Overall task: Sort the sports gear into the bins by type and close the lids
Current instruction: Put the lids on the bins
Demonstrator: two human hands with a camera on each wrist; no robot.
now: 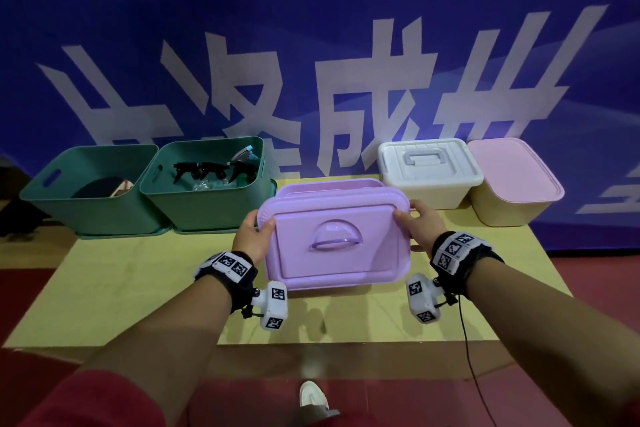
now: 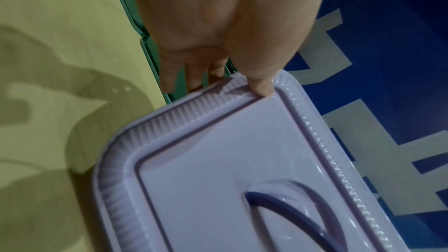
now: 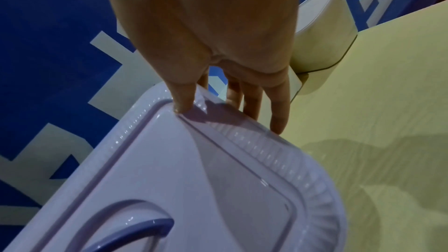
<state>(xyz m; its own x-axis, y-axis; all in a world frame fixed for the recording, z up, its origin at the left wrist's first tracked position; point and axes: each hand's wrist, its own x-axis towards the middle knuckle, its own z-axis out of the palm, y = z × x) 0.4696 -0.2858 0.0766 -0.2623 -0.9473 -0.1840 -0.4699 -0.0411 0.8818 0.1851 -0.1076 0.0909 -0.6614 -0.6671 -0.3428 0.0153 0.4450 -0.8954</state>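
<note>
While the white bin (image 1: pixel 429 180) and the pink-lidded bin (image 1: pixel 516 184) at the right already stand closed, the purple bin (image 1: pixel 329 185) is open behind its lid (image 1: pixel 337 243), so by my reading the closing is about half done. Both hands pinch that lid at its short ends, thumbs on top and fingers beneath: left hand (image 1: pixel 251 236), right hand (image 1: pixel 420 230). It hangs tilted toward the person, above the bench (image 1: pixel 138 274) and just in front of the purple bin. The two green bins (image 1: pixel 93 198) at the left are lidless; what lies in them I cannot name surely. The near bench is free; the white bin crowds the right hand's path.
</note>
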